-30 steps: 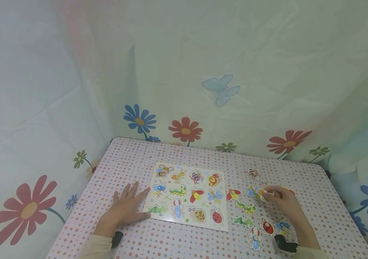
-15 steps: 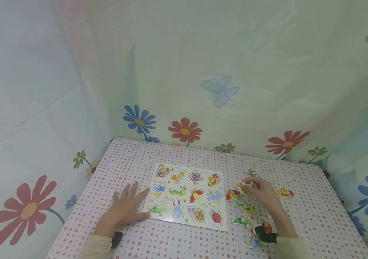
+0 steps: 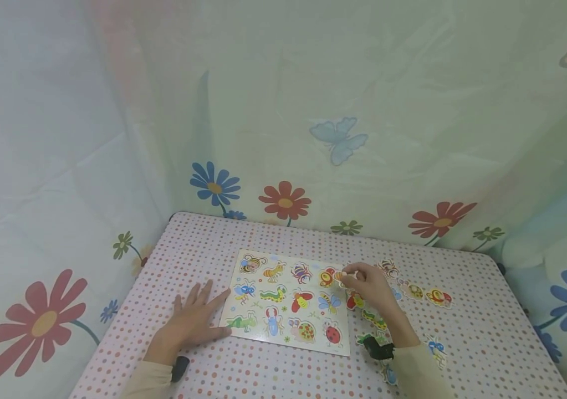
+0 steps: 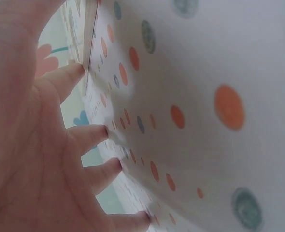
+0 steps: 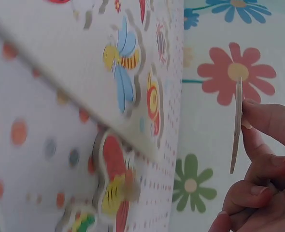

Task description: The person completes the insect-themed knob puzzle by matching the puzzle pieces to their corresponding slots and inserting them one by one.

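A white puzzle board [image 3: 319, 342] with cut-out insect pictures lies on the dotted tabletop. My left hand [image 3: 189, 322] rests spread at its left side. In the left wrist view, the index fingertip [image 4: 77, 70] touches the board's edge and the other fingers stand on the cloth. My right hand [image 3: 372, 285] pinches a thin orange-striped insect puzzle piece [image 3: 340, 277] over the board's upper right corner. The right wrist view shows this piece [image 5: 237, 130] edge-on, raised, between thumb and index finger. Its full outline is hidden.
Loose insect pieces lie right of the board: a dark striped bug [image 3: 388, 268], a spotted snail-like piece [image 3: 413, 290], a red-and-yellow one [image 3: 440, 298], a blue insect [image 3: 435, 349]. The right forearm covers several others. A flower-printed curtain [image 3: 263, 133] hangs behind the table.
My right hand has carried the orange-striped piece leftward from the loose pieces to above the board's right edge. The left hand has stayed in place.
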The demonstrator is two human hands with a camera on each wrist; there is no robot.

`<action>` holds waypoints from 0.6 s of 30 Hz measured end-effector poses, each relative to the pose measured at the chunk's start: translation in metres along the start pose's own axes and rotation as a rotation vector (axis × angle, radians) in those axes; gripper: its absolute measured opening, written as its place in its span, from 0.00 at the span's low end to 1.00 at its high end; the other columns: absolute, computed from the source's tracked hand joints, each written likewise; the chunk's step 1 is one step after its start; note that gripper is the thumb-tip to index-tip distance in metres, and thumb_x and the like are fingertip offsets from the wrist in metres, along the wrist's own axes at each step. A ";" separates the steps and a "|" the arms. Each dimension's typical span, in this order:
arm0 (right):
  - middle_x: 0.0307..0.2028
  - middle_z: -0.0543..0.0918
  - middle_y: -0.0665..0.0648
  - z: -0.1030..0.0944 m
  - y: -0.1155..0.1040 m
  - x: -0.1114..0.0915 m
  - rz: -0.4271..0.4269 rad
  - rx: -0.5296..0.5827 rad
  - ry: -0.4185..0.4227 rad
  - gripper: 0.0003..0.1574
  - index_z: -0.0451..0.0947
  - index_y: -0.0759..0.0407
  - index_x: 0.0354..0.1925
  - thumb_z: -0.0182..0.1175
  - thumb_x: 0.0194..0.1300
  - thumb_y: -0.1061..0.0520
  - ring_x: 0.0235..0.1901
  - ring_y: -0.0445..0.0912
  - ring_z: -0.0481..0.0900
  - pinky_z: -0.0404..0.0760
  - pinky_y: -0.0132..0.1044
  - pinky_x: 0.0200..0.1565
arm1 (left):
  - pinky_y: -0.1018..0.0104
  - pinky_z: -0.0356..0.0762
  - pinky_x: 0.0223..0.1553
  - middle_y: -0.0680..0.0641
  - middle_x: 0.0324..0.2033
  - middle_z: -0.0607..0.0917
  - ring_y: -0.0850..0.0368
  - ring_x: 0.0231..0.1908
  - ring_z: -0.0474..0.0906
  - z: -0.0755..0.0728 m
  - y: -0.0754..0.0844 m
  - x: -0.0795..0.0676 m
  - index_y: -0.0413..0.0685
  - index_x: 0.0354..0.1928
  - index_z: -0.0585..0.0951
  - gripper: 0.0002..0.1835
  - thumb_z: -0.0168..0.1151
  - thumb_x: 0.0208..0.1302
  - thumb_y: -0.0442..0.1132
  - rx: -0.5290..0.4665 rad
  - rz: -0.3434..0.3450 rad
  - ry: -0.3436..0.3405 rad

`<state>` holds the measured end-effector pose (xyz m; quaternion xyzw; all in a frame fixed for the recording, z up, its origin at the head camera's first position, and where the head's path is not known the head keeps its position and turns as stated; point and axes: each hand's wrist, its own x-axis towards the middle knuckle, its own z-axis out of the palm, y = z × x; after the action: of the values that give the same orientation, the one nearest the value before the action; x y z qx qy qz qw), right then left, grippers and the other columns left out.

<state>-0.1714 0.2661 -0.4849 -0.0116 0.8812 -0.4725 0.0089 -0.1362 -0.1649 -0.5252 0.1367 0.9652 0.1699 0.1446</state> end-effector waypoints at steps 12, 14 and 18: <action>0.18 0.65 0.53 0.046 -0.032 0.029 -0.023 0.013 -0.054 0.13 0.83 0.61 0.45 0.68 0.66 0.55 0.17 0.43 0.57 0.58 0.33 0.19 | 0.22 0.32 0.64 0.38 0.78 0.47 0.31 0.75 0.39 0.001 -0.001 0.001 0.67 0.77 0.61 0.49 0.64 0.55 0.72 0.010 -0.003 -0.001; 0.19 0.65 0.53 0.053 -0.036 0.033 -0.020 0.019 -0.059 0.14 0.83 0.61 0.45 0.68 0.66 0.54 0.18 0.43 0.57 0.58 0.33 0.19 | 0.22 0.32 0.64 0.38 0.78 0.47 0.31 0.75 0.39 0.001 -0.001 0.001 0.67 0.77 0.60 0.49 0.64 0.55 0.72 0.013 -0.003 -0.001; 0.21 0.63 0.53 0.070 -0.044 0.043 -0.003 0.011 -0.058 0.14 0.84 0.60 0.45 0.69 0.65 0.53 0.19 0.44 0.56 0.57 0.34 0.21 | 0.22 0.33 0.64 0.38 0.78 0.48 0.31 0.75 0.39 0.000 -0.001 0.001 0.67 0.77 0.60 0.49 0.64 0.55 0.72 0.011 0.002 -0.001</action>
<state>-0.2124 0.1825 -0.4871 -0.0265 0.8778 -0.4770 0.0339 -0.1369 -0.1657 -0.5260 0.1385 0.9659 0.1644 0.1442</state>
